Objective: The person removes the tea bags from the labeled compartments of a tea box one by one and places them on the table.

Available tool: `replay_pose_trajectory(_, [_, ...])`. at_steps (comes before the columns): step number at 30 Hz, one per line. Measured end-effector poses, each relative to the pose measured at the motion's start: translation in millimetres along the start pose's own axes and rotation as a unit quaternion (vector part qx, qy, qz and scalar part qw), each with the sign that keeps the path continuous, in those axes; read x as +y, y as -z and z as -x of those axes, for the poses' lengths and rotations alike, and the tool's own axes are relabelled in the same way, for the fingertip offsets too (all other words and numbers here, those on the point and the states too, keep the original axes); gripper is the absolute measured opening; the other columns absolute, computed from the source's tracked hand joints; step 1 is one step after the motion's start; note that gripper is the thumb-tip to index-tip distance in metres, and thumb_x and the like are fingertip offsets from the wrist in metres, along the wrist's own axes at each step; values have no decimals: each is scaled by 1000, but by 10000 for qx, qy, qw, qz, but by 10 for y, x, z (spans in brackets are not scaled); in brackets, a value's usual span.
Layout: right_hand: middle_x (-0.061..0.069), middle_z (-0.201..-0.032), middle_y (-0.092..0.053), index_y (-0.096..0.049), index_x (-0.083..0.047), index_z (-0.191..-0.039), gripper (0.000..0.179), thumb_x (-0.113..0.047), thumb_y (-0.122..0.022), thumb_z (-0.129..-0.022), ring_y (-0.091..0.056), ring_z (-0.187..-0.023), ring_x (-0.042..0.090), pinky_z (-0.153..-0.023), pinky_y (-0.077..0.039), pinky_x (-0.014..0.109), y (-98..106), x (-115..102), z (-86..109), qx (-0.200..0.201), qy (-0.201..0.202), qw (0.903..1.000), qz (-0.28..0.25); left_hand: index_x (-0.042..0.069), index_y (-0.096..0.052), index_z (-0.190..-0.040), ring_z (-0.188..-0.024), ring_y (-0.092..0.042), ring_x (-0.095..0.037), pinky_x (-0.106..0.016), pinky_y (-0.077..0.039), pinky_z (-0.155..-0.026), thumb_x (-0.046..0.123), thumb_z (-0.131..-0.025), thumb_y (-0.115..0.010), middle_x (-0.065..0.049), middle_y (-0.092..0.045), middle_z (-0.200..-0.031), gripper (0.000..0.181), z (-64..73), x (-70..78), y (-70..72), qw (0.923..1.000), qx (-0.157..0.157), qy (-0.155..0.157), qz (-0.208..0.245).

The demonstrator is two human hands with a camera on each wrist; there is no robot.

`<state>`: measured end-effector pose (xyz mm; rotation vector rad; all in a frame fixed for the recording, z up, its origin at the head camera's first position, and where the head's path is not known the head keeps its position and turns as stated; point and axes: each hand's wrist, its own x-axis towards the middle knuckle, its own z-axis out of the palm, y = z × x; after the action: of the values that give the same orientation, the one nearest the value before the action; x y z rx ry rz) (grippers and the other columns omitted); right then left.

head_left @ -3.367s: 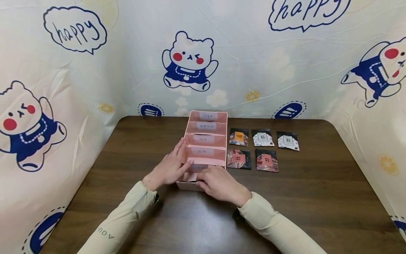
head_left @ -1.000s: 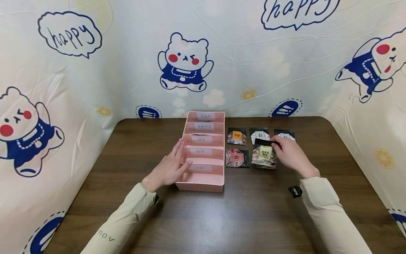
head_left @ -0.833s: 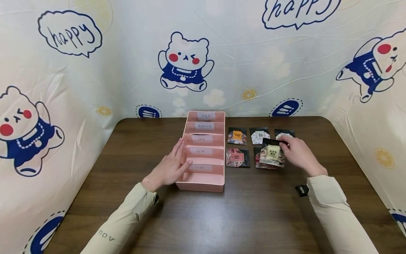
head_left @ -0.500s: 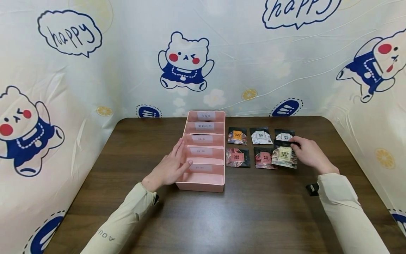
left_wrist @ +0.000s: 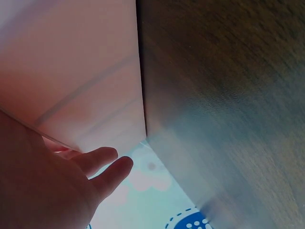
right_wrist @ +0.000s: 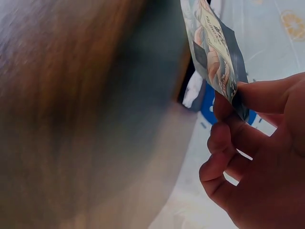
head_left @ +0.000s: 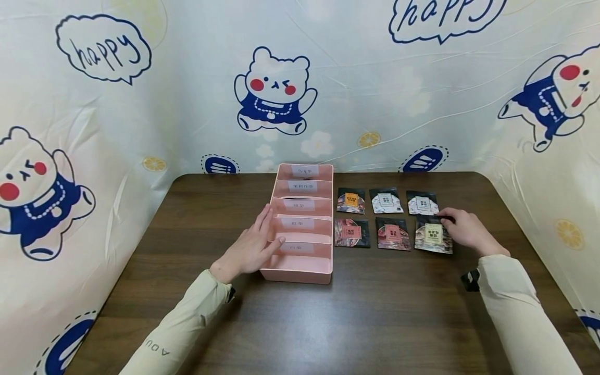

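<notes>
My right hand [head_left: 470,233] pinches the upper right corner of a black sachet [head_left: 433,235] with a pale yellow-green label. In the right wrist view, thumb and fingers grip that sachet [right_wrist: 212,45] at its edge, and it looks tilted off the table. My left hand [head_left: 246,245] lies along the left side of a pink divided box [head_left: 296,276], thumb over the rim. The left wrist view has the box wall [left_wrist: 86,67] beside extended fingers [left_wrist: 114,176]. Paper labels with writing mark the box's several compartments.
Right of the box lie more sachets in two rows: an orange-labelled one [head_left: 350,201], two white-labelled ones [head_left: 386,201] and two red-labelled ones [head_left: 394,234]. They rest on a dark wooden table [head_left: 365,323], with a printed curtain [head_left: 197,94] behind and at the sides.
My right hand left the box's front compartment, where it was reaching in, and carried the yellow-green sachet rightward past the red-labelled ones. The left hand stayed on the box.
</notes>
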<state>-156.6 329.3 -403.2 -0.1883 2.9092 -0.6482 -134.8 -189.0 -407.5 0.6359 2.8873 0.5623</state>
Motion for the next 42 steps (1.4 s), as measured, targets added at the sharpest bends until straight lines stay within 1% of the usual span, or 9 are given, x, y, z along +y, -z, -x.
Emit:
replay_pose_trajectory(7, [35,-118,-57,-59,6,-120,31,-11,-47,-98,-52,-88,39,-75,-43,51,-41,35,-30,-136,-55,9999,2,5,-3,-155,-146,-23,-36,-65,-30,-108,59,-98,-33,-10,3,-164,85,0,2,-5,10000,-2,21,10])
replay_pose_trajectory(10, [36,-120,-57,-58,7,-121,31,-11,-47,-98,-55,-95,43,-80,-44,57,-57,41,-49,-185,-13,9998,41,5,-2,-156,-146,-23,-36,-65,-29,-109,60,-98,-33,-9,4,-164,85,0,-1,-8,10000,-14,46,5])
replay_pose_trajectory(14, [38,-123,-54,-56,8,-122,32,-11,-46,-98,-55,-103,47,-86,-43,63,-69,68,-78,-333,18,9994,117,7,-1,-156,-147,-22,-35,-65,-29,-109,61,-98,-32,-8,4,-164,85,3,-4,-10,10000,-36,86,19])
replay_pose_trajectory(18, [38,-122,-54,-56,8,-122,33,-11,-46,-98,-55,-103,48,-87,-42,63,-80,91,-99,-388,24,9991,189,7,-1,-156,-147,-23,-35,-65,-29,-109,61,-98,-32,-8,4,-164,85,5,-4,-10,10000,-20,76,15])
replay_pose_trajectory(26, [39,-123,-54,-55,10,-123,35,-11,-48,-97,-51,-112,54,-92,-40,66,-98,97,-128,-330,104,9986,396,7,-2,-156,-146,-25,-35,-65,-30,-108,60,-98,-34,-9,3,-164,85,3,-5,-7,10000,23,23,-5])
replay_pose_trajectory(32, [39,-122,-54,-55,10,-125,37,-13,-48,-96,-51,-111,54,-93,-39,66,-103,87,-125,-359,-5,9983,453,7,-1,-156,-145,-27,-36,-62,-30,-109,60,-98,-32,-9,4,-164,84,0,-7,-4,10000,0,7,-33])
replay_pose_trajectory(37, [37,-118,-55,-57,8,-122,35,-14,-49,-96,-45,-111,55,-95,-33,68,-106,69,-92,-322,-143,9981,502,6,-2,-156,-146,-25,-36,-63,-30,-110,60,-98,-32,-9,5,-164,84,5,4,7,10000,-12,4,14])
replay_pose_trajectory(39, [35,-115,-55,-58,7,-120,34,-14,-50,-95,-42,-109,54,-94,-31,68,-104,63,-76,-286,-214,9982,487,6,-2,-156,-146,-25,-36,-63,-29,-110,59,-98,-33,-9,4,-164,84,7,10,10,10000,-17,9,25])
replay_pose_trajectory(42, [33,-111,-56,-59,7,-118,32,-13,-50,-95,-41,-106,52,-91,-32,67,-96,55,-62,-202,-244,9983,493,5,-3,-156,-145,-27,-36,-62,-30,-110,59,-99,-33,-10,4,-164,84,7,16,12,10000,-14,17,2])
